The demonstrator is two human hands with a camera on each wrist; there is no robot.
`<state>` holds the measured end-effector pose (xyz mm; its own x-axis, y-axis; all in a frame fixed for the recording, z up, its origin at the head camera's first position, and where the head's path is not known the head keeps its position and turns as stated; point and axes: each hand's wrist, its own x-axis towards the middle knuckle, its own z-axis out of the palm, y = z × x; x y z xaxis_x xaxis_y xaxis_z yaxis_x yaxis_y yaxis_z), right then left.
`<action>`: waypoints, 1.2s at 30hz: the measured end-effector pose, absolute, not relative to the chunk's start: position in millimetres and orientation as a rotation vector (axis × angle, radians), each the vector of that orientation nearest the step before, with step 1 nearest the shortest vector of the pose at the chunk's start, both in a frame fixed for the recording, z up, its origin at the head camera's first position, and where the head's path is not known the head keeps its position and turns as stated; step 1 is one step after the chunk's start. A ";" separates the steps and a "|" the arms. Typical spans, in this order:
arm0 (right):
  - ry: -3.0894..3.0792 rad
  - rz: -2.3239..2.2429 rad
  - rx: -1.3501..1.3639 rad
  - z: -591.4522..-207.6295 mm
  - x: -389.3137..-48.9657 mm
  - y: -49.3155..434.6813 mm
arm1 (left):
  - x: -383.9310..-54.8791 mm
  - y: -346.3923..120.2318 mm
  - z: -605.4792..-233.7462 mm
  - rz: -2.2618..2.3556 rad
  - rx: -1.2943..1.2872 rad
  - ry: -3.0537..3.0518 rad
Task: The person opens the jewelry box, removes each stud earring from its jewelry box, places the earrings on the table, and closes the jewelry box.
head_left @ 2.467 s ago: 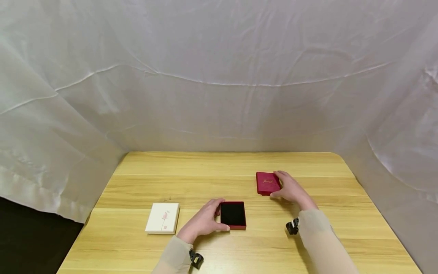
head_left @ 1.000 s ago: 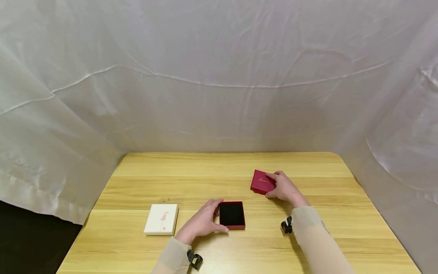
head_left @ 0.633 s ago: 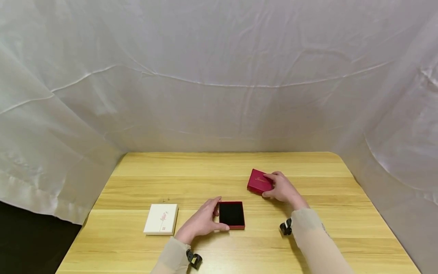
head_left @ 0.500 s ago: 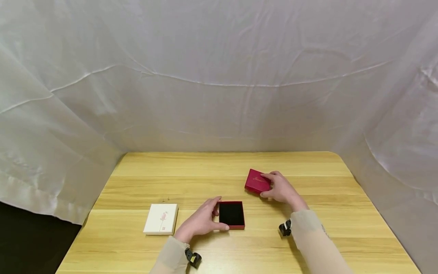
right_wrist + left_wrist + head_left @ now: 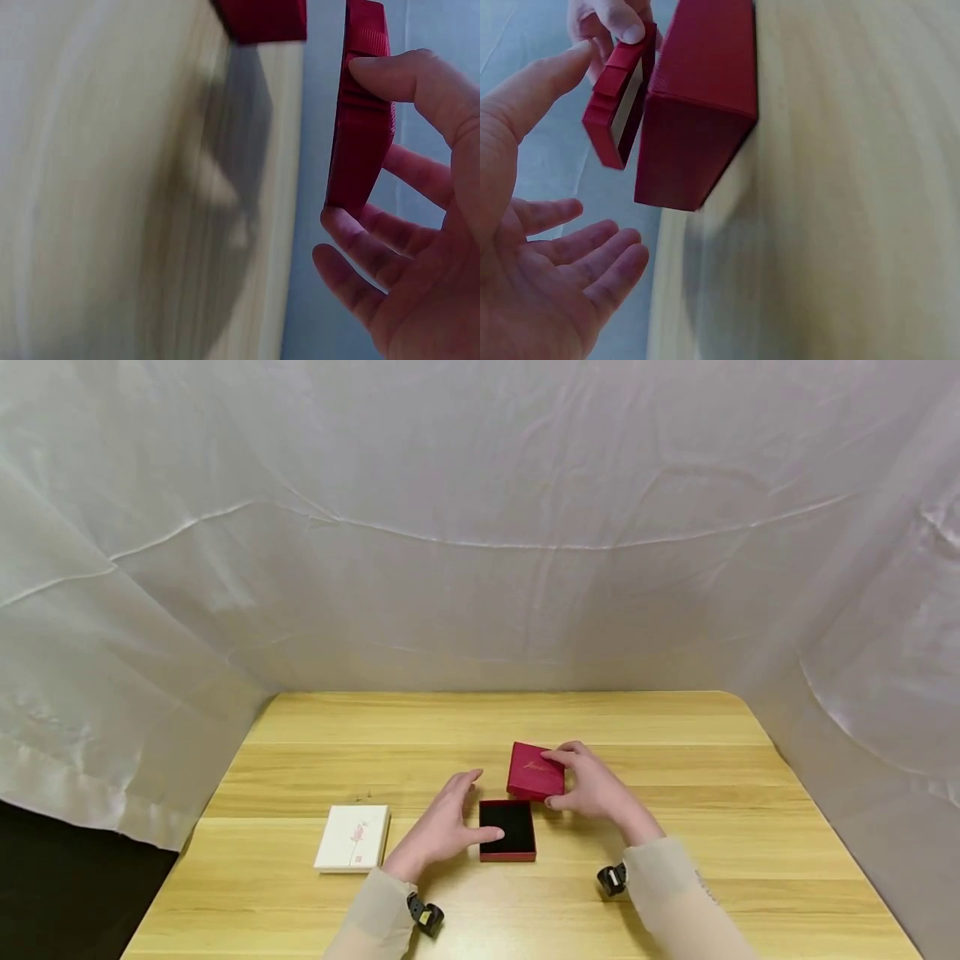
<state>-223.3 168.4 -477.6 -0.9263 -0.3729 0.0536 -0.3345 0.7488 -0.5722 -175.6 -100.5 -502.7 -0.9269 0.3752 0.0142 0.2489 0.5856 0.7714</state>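
Observation:
A red jewelry box base (image 5: 507,857) with a black insert (image 5: 507,820) sits on the table in the head view. My right hand (image 5: 596,787) holds its red lid (image 5: 534,774), tilted, just behind and above the base. Thumb on one side and fingers on the other grip the lid; gold lettering marks its top. In the right wrist view the thumb presses a ribbon bow (image 5: 367,75) on the lid's side. My left hand (image 5: 442,829) is spread beside the base's left side, its thumb over the insert in the head view. The left wrist view shows these fingers apart from the base.
To the left on the wooden table (image 5: 675,893) lies a white box (image 5: 352,838) with a pink flower print. Tiny thin items (image 5: 363,797) lie just behind it. A pale cloth (image 5: 480,610) hangs behind the table and along both sides.
The right hand has carried the red lid leftward and toward me, turning and tilting it. The left hand has loosened from the base, fingers and thumb lifting off its sides.

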 end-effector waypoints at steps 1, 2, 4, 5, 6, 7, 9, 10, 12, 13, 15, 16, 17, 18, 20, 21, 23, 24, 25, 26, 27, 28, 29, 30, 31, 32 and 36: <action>2.874 -0.927 -0.588 -476.4 -221.5 165.5 | -177.1 -99.4 -501.7 1.260 0.535 2.665; 2.869 -0.930 -0.591 -475.4 -219.9 162.8 | -178.3 -98.3 -500.6 1.259 0.541 2.666; 2.866 -0.924 -0.608 -473.4 -216.8 157.7 | -180.5 -96.3 -498.1 1.255 0.545 2.666; 2.865 -0.920 -0.619 -472.2 -215.1 155.4 | -181.8 -95.3 -497.3 1.254 0.550 2.665; 2.862 -0.914 -0.631 -471.0 -213.6 153.2 | -182.9 -94.4 -496.5 1.252 0.552 2.665; 2.860 -0.905 -0.641 -470.1 -212.3 151.3 | -183.8 -93.6 -495.4 1.252 0.553 2.663; 2.865 -0.889 -0.667 -468.5 -209.8 147.5 | -185.6 -92.1 -494.2 1.253 0.560 2.662; 2.864 -0.886 -0.678 -467.3 -208.4 145.9 | -186.4 -91.5 -493.7 1.257 0.566 2.660; 2.861 -0.883 -0.698 -465.4 -206.1 143.2 | -187.5 -90.5 -492.7 1.259 0.576 2.656; 2.864 -0.877 -0.708 -464.7 -205.0 142.1 | -187.9 -90.2 -492.4 1.260 0.579 2.653; 2.860 -0.878 -0.732 -462.7 -202.7 139.9 | -188.5 -89.9 -492.1 1.260 0.588 2.651; 2.858 -0.879 -0.743 -461.9 -201.7 139.1 | -188.6 -89.8 -492.1 1.259 0.591 2.651; 2.859 -0.875 -0.751 -461.3 -200.6 138.3 | -188.7 -89.7 -491.9 1.258 0.593 2.654; 2.860 -0.872 -0.755 -460.8 -199.7 137.6 | -188.8 -89.8 -491.9 1.255 0.594 2.655; 2.860 -0.868 -0.757 -460.2 -197.9 136.5 | -188.7 -90.2 -492.7 1.251 0.605 2.665; 2.859 -0.865 -0.753 -460.4 -197.0 136.2 | -188.4 -90.4 -492.8 1.248 0.609 2.670; 2.858 -0.857 -0.746 -460.8 -194.9 135.8 | -187.1 -91.2 -492.7 1.238 0.608 2.678; 2.857 -0.855 -0.746 -461.2 -194.0 135.4 | -186.4 -91.8 -493.0 1.232 0.608 2.680; 2.859 -0.848 -0.750 -461.6 -193.0 135.0 | -185.5 -92.5 -493.0 1.229 0.609 2.683; 2.855 -0.847 -0.754 -462.1 -192.0 134.7 | -184.7 -93.2 -492.8 1.227 0.612 2.683; 2.850 -0.849 -0.755 -462.6 -190.8 134.5 | -183.9 -93.9 -492.7 1.224 0.614 2.683; 2.846 -0.851 -0.760 -463.0 -189.6 134.2 | -182.6 -94.7 -492.5 1.218 0.611 2.682; 2.844 -0.849 -0.767 -463.4 -188.6 133.8 | -181.5 -95.3 -492.8 1.216 0.609 2.678; 2.838 -0.850 -0.770 -463.9 -187.5 133.5 | -180.6 -95.9 -493.0 1.217 0.611 2.674; 2.832 -0.854 -0.769 -464.4 -186.3 133.3 | -179.3 -96.4 -493.0 1.217 0.612 2.669; 2.824 -0.860 -0.769 -464.9 -185.1 133.1 | -178.1 -96.8 -493.1 1.214 0.611 2.665; 2.806 -0.854 -0.756 -467.8 -181.0 132.4 | -173.7 -97.0 -494.2 1.208 0.598 2.657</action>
<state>-181.0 132.4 -467.8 -0.8697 -0.4922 0.0365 -0.4291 0.7174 -0.5489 -173.7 -97.0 -494.2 -0.9068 0.4212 0.0170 0.2898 0.5936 0.7508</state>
